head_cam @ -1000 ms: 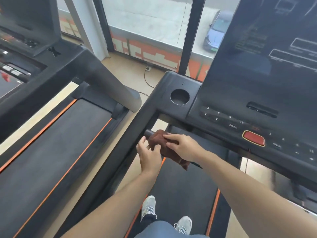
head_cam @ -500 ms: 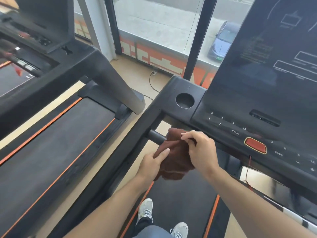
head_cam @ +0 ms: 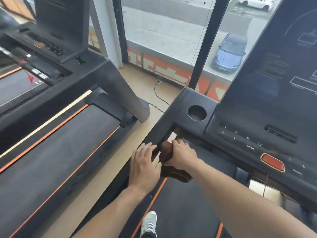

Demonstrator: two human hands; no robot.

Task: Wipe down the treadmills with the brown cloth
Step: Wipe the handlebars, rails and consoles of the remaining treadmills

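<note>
Gripping the brown cloth (head_cam: 165,151), the right hand (head_cam: 182,154) presses it around the handlebar just below the cup holder (head_cam: 197,112) of the treadmill (head_cam: 180,100). Beside it, the left hand (head_cam: 145,166) now lies flat with straight fingers, having let go of the cloth's hanging edge it touched half a second ago.

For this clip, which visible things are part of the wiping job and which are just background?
In the job:
- brown cloth
- right hand gripping the cloth
- left hand, fingers extended beside it
- near treadmill
- neighbouring treadmill

Background:
- blue car outside
- white car
- power cord on the floor
- cup holder
- red button
</note>
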